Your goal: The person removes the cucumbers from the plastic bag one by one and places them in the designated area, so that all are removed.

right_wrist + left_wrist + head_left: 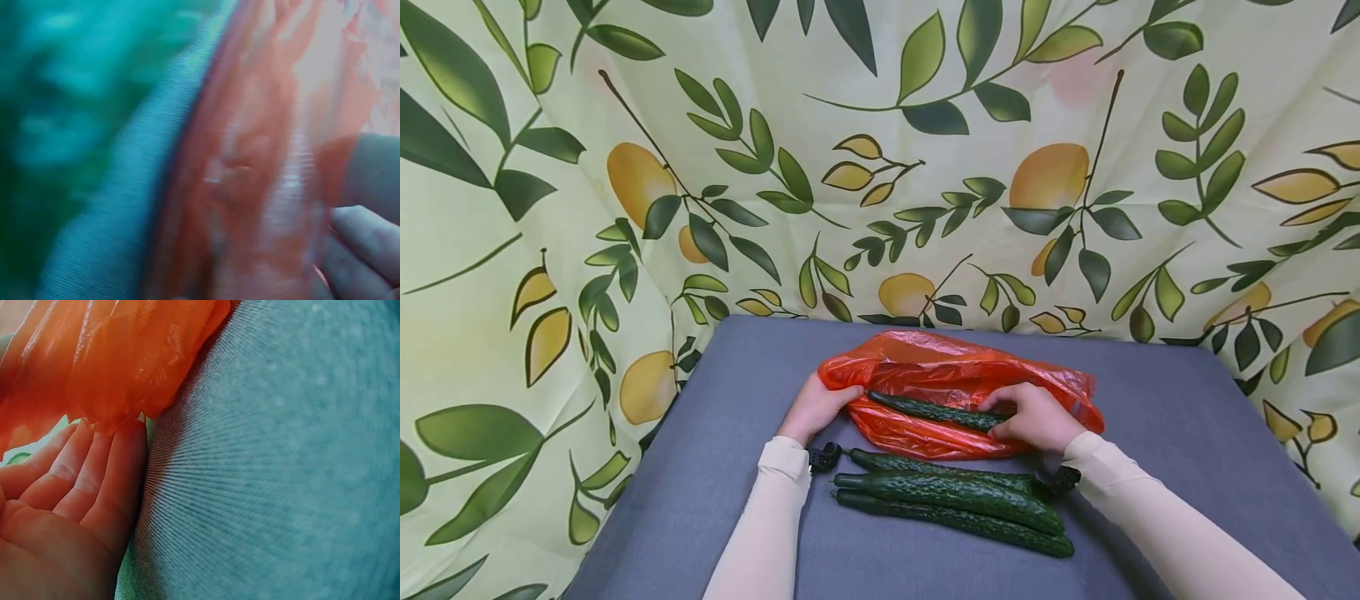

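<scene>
A red plastic bag (955,358) lies on its side with its opening facing the person. My left hand (817,407) holds the bag's left edge, its thumb near the stem end of a dark green cucumber (917,407) in the opening. In the left wrist view, the bag's gathered edge covers the fingertips (128,440). My right hand (1037,417) grips that cucumber near its right end, thumb and fingers round it; the hand hides the end itself. In the right wrist view the curled fingers (369,244) show beside the bag film (250,156).
Three more cucumbers (955,497) lie side by side in front of the bag, between the forearms. Grey cloth (700,508) covers the table. A curtain with a leaf and fruit print (865,242) hangs behind the table and along its sides.
</scene>
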### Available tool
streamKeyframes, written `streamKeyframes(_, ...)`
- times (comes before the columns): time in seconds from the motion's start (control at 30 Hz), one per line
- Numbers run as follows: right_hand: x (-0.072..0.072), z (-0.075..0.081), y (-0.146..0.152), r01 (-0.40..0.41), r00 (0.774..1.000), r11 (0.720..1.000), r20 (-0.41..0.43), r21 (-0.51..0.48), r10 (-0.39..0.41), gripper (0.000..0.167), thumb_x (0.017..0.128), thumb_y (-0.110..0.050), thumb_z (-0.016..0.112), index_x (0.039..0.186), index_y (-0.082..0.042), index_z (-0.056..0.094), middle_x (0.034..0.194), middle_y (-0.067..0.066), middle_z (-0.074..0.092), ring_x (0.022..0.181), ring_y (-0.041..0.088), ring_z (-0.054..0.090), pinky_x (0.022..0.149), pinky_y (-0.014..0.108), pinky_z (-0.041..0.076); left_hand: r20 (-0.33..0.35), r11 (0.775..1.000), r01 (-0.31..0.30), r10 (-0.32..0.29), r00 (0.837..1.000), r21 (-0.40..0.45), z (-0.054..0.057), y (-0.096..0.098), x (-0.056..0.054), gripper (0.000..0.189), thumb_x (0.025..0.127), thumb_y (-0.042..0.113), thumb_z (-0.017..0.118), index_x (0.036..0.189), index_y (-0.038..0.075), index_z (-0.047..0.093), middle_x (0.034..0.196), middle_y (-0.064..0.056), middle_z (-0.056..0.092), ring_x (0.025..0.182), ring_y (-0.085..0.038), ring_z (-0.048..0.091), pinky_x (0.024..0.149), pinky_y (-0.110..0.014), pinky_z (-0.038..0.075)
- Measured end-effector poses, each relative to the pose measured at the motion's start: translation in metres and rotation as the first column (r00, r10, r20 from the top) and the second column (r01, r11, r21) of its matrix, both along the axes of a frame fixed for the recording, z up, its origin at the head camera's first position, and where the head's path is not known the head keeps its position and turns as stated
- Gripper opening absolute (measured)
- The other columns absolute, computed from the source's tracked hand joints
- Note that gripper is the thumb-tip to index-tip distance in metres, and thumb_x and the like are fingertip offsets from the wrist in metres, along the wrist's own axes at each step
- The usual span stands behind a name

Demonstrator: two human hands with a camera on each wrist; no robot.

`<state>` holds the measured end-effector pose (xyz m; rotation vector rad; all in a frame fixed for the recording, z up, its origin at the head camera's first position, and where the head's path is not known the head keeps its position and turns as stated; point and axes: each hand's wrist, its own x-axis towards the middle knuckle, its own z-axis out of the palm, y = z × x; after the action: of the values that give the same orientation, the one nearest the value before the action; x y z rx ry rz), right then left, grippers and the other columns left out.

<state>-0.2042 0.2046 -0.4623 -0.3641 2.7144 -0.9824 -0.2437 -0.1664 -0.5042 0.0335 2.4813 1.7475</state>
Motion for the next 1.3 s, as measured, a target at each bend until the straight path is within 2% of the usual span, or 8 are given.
streamKeyframes(0.2,-0.011,0.02,-0.017,-0.068,0.998,0.998,0.013,-0.004,0.068,0.028,0.087,-0.016,0.087,0.115,-0.015,0.082,0.116,0.003,0.081,0.107,0.021,0.07,0.096,0.045,0.058,-0.004,1.0,0.004,-0.004,1.0,0.001,0.0,-0.002,0.0,0.052,0.093,0.019,0.08,0.141,0.003,0.066,0.131,-0.016,0.075,0.113,-0.029,0.07,0.112,-0.054,0.054)
streamKeyframes(0.33,-0.017,0.025,-0.029,-0.12,0.992,0.986,0.031,-0.112,0.124,0.032,0.092,-0.018,0.086,0.123,-0.014,0.081,0.122,0.006,0.081,0.112,0.026,0.07,0.095,0.04,0.056,-0.005,1.0,0.002,-0.002,1.0,0.009,0.0,-0.001,0.0,0.052,0.093,0.02,0.081,0.14,0.004,0.066,0.131,-0.016,0.076,0.113,-0.029,0.071,0.112,-0.053,0.054)
streamKeyframes(0.5,-0.026,0.015,-0.035,-0.141,0.98,0.964,0.109,-0.226,0.169,0.034,0.094,-0.018,0.085,0.127,-0.013,0.08,0.124,0.006,0.081,0.117,0.024,0.074,0.098,0.034,0.057,-0.003,1.0,0.006,-0.006,1.0,-0.001,0.0,0.0,0.0,0.054,0.093,0.022,0.082,0.141,0.004,0.066,0.132,-0.016,0.075,0.115,-0.03,0.071,0.113,-0.054,0.053)
streamKeyframes(0.67,-0.032,0.001,-0.035,-0.14,0.967,0.957,0.17,-0.256,0.187,0.035,0.095,-0.021,0.084,0.128,-0.013,0.079,0.119,0.004,0.082,0.11,0.018,0.076,0.094,0.028,0.058,-0.004,1.0,-0.004,0.004,1.0,-0.002,-0.003,-0.001,-0.002,0.053,0.093,0.023,0.082,0.14,0.005,0.067,0.131,-0.014,0.076,0.113,-0.028,0.071,0.112,-0.053,0.054)
streamKeyframes(0.83,-0.035,-0.004,-0.034,-0.134,0.963,0.953,0.192,-0.273,0.19,0.031,0.099,-0.021,0.079,0.129,-0.012,0.079,0.117,0.005,0.083,0.102,0.013,0.076,0.09,0.024,0.058,-0.005,1.0,-0.007,0.007,1.0,0.011,-0.003,-0.003,-0.003,0.052,0.093,0.023,0.082,0.139,0.005,0.067,0.13,-0.013,0.076,0.111,-0.026,0.071,0.112,-0.053,0.054)
streamKeyframes(1.0,-0.036,-0.008,-0.033,-0.145,0.958,0.943,0.198,-0.299,0.21,0.036,0.097,-0.017,0.08,0.132,-0.009,0.077,0.124,0.009,0.081,0.109,0.017,0.077,0.091,0.023,0.059,-0.001,1.0,-0.017,0.017,1.0,0.003,-0.001,-0.001,-0.002,0.053,0.093,0.023,0.082,0.139,0.005,0.067,0.13,-0.013,0.076,0.112,-0.027,0.071,0.112,-0.053,0.054)
streamKeyframes(1.17,-0.037,-0.007,-0.037,-0.146,0.966,0.958,0.175,-0.249,0.193,0.035,0.095,-0.012,0.081,0.13,-0.011,0.079,0.131,0.008,0.078,0.124,0.026,0.072,0.097,0.032,0.061,0.002,1.0,-0.021,0.021,1.0,0.009,0.0,-0.001,-0.001,0.053,0.093,0.022,0.082,0.14,0.005,0.066,0.131,-0.013,0.076,0.112,-0.027,0.071,0.112,-0.053,0.054)
streamKeyframes(1.3,-0.035,-0.009,-0.042,-0.108,0.977,0.972,0.157,-0.209,0.142,0.032,0.094,-0.009,0.082,0.125,-0.014,0.081,0.127,0.007,0.08,0.119,0.024,0.074,0.099,0.042,0.063,-0.004,1.0,-0.016,0.016,1.0,0.012,0.0,-0.001,-0.002,0.052,0.092,0.022,0.082,0.139,0.005,0.067,0.13,-0.012,0.076,0.111,-0.026,0.071,0.111,-0.052,0.055)
